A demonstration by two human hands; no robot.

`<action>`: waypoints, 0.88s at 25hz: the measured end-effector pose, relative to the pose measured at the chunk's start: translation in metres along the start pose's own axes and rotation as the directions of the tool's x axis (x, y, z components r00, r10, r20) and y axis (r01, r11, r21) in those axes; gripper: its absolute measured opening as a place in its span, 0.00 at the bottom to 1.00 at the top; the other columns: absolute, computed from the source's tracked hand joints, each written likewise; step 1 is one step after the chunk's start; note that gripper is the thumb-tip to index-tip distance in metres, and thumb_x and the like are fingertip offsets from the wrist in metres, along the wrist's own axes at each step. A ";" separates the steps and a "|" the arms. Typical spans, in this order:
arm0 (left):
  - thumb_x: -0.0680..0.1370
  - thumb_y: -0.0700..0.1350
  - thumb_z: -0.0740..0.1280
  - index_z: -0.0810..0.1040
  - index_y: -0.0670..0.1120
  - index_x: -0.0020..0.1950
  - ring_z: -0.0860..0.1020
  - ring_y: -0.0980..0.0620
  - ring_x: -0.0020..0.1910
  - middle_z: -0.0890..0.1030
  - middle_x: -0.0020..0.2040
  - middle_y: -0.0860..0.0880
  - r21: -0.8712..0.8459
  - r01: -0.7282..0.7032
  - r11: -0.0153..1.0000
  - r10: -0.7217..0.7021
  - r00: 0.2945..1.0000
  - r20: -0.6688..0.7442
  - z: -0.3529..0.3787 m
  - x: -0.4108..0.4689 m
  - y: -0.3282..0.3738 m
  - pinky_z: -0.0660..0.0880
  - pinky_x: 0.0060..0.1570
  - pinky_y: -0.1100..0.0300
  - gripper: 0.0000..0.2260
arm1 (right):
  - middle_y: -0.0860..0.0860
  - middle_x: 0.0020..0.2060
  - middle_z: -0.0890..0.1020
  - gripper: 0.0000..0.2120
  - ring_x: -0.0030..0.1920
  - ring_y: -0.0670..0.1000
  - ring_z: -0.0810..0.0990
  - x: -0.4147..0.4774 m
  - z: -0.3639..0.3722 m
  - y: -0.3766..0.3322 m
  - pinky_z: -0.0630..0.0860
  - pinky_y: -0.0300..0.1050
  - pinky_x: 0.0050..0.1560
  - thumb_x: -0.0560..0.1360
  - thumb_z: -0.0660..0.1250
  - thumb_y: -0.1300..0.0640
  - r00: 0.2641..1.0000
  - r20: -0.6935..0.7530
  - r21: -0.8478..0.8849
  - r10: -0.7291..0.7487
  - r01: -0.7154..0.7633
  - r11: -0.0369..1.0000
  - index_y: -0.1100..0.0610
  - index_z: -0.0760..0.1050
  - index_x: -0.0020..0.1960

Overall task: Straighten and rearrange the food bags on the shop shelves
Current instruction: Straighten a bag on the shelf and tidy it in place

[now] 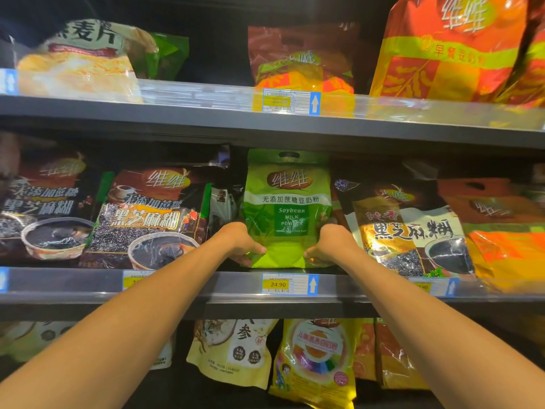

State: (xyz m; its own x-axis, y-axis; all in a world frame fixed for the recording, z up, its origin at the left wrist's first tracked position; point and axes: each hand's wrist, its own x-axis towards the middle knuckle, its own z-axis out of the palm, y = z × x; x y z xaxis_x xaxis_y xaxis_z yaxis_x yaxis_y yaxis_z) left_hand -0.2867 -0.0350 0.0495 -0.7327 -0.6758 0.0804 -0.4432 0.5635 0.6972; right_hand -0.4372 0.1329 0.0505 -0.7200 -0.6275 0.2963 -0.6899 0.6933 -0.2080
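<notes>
A green soybean milk powder bag (287,202) stands upright in the middle of the middle shelf (206,286). My left hand (240,240) grips its lower left corner and my right hand (330,242) grips its lower right corner, thumbs on the front. Left of it lean two black sesame paste bags (147,216), one (38,208) further left. To its right a black-and-gold sesame bag (410,231) tilts, and an orange bag (501,231) lies beside that.
The upper shelf (206,110) carries an oat bag (79,60), a dark red bag (303,57) and a tall orange bag (451,48). Below hang yellow and cream bags (315,361). Price tags (283,284) line the shelf edges.
</notes>
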 end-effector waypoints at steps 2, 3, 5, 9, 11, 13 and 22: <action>0.76 0.45 0.78 0.74 0.36 0.59 0.85 0.46 0.35 0.82 0.55 0.36 -0.021 -0.002 1.000 0.002 1.000 0.004 0.000 -0.004 0.001 0.85 0.40 0.54 0.21 | 0.54 0.46 0.86 0.16 0.48 0.54 0.85 -0.002 -0.001 0.000 0.80 0.47 0.45 0.72 0.78 0.46 1.000 0.019 0.022 0.012 -0.012 1.000 0.58 0.81 0.47; 0.76 0.45 0.78 0.75 0.37 0.57 0.85 0.45 0.36 0.82 0.54 0.37 -0.024 -0.003 1.000 0.003 1.000 0.006 0.000 -0.007 0.002 0.85 0.39 0.54 0.19 | 0.54 0.46 0.86 0.16 0.48 0.55 0.85 -0.002 -0.002 0.000 0.80 0.47 0.45 0.72 0.78 0.47 1.000 0.024 0.025 0.017 -0.017 1.000 0.59 0.81 0.49; 0.76 0.43 0.78 0.73 0.39 0.50 0.85 0.44 0.40 0.81 0.49 0.39 -0.038 -0.001 0.999 0.002 1.000 0.017 -0.001 -0.012 0.003 0.85 0.38 0.54 0.16 | 0.53 0.45 0.83 0.15 0.47 0.55 0.83 -0.003 -0.002 0.001 0.77 0.46 0.44 0.72 0.77 0.49 1.000 0.021 0.009 0.022 -0.023 1.000 0.59 0.79 0.49; 0.76 0.40 0.77 0.66 0.42 0.47 0.83 0.46 0.39 0.77 0.45 0.43 -0.002 -0.011 1.000 0.011 0.999 0.035 -0.001 -0.013 0.004 0.81 0.27 0.61 0.18 | 0.51 0.38 0.78 0.12 0.44 0.55 0.80 0.001 0.004 0.001 0.75 0.45 0.42 0.71 0.77 0.52 1.000 -0.026 -0.035 0.012 -0.013 0.999 0.59 0.78 0.46; 0.76 0.41 0.77 0.67 0.42 0.48 0.84 0.46 0.39 0.79 0.45 0.43 0.022 -0.002 1.000 0.001 0.999 0.035 -0.001 -0.006 0.006 0.83 0.32 0.59 0.17 | 0.52 0.38 0.78 0.12 0.43 0.55 0.80 0.005 0.006 0.001 0.75 0.46 0.42 0.71 0.77 0.52 0.999 -0.041 -0.058 -0.003 0.001 0.998 0.59 0.79 0.45; 0.77 0.42 0.77 0.71 0.41 0.47 0.84 0.46 0.39 0.80 0.43 0.43 0.015 0.029 0.999 -0.030 0.999 0.035 0.000 0.000 0.008 0.82 0.32 0.60 0.15 | 0.54 0.44 0.81 0.15 0.48 0.57 0.83 0.008 0.006 0.001 0.75 0.46 0.43 0.73 0.76 0.49 0.999 -0.050 -0.084 -0.017 0.013 0.996 0.60 0.81 0.49; 0.78 0.42 0.76 0.72 0.42 0.45 0.84 0.44 0.47 0.80 0.49 0.43 -0.031 0.018 0.999 -0.016 0.997 0.075 -0.001 0.001 0.005 0.84 0.42 0.57 0.13 | 0.55 0.48 0.80 0.17 0.50 0.56 0.79 0.003 -0.002 -0.003 0.75 0.46 0.49 0.74 0.77 0.49 0.996 0.054 0.043 0.067 -0.070 0.997 0.61 0.80 0.55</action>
State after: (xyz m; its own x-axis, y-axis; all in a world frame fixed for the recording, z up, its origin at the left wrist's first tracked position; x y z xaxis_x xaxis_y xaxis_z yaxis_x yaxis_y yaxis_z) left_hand -0.2897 -0.0332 0.0536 -0.7621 -0.6472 0.0158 -0.4404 0.5362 0.7200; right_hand -0.4367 0.1299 0.0537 -0.7677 -0.5977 0.2308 -0.6407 0.7196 -0.2677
